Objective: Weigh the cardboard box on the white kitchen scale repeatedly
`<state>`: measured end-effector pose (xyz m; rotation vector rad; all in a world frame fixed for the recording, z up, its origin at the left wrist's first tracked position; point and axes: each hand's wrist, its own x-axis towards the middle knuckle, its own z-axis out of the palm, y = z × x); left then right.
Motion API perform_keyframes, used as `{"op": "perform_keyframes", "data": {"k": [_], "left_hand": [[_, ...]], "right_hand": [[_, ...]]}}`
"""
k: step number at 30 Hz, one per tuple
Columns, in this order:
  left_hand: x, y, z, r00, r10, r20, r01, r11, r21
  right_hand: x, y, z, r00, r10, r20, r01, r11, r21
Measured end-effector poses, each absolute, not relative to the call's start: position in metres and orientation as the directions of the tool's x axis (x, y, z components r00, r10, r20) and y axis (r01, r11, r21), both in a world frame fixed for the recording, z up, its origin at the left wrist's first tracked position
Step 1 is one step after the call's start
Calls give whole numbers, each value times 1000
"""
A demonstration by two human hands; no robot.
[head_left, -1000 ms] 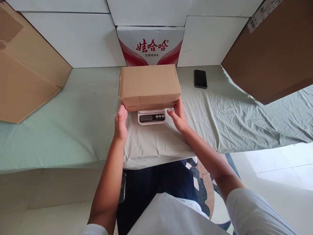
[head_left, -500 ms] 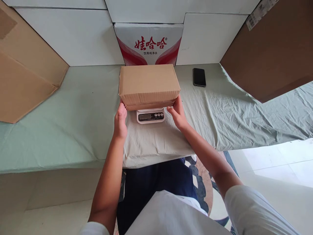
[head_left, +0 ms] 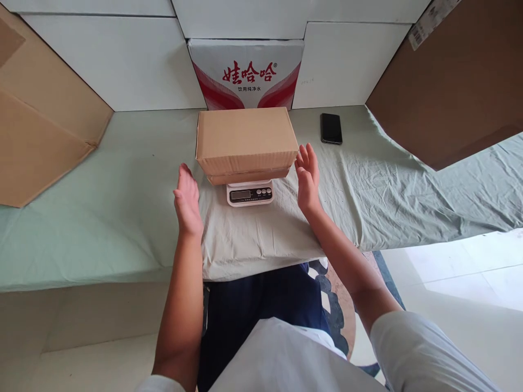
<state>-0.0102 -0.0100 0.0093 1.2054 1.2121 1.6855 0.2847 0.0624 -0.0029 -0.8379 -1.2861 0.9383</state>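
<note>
The box [head_left: 246,141] rests on the scale [head_left: 250,194], overhanging it on all sides. Your left hand [head_left: 187,200] and right hand [head_left: 308,178] are open, flanking the box without contact. A knock could tip the box or skew the reading.
</note>
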Motion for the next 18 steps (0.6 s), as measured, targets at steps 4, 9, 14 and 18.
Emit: {"op": "perform_keyframes", "data": {"k": [4,9,14,18], "left_hand": [[-9,-12,14,-311,914,261,-34,-286,958],[-9,-11,14,-334,911,243,-39,-271,962],[-9,-12,14,-333,911,241,-26,-264,964],[-6,-13,16,-333,910,245,-14,-265,964]], "right_hand": [[284,64,-4,62,924,378,-134,383,-914],[283,64,-3,41,922,384,-131,386,-913],[283,63,0,22,929,369,-138,368,-919],[280,59,7,-17,934,358,-114,354,-928]]}}
